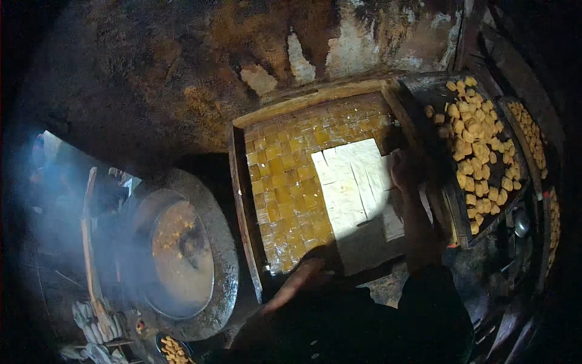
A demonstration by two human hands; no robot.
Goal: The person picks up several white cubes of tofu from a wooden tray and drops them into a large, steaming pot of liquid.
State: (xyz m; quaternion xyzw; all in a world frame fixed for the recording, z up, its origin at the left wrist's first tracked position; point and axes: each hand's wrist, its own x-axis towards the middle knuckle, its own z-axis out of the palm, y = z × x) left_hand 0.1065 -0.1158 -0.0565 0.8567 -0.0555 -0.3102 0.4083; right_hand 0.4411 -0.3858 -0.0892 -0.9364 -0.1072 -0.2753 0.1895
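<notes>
White slab (pixel 347 185), laid flat in tray (pixel 278 193), likely for even support. Near left hand (pixel 310 268), beside right hand (pixel 405 173); too dark to tell either grip.

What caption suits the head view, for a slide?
Left hand and right hand at a wooden-framed woven tray bearing a scored white slab, between a hazy wok and golden cubes.

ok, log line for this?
white slab: cut lines, on woven tray; left hand: near tray's lower edge; right hand: at slab's right edge; contact: unclear
</notes>
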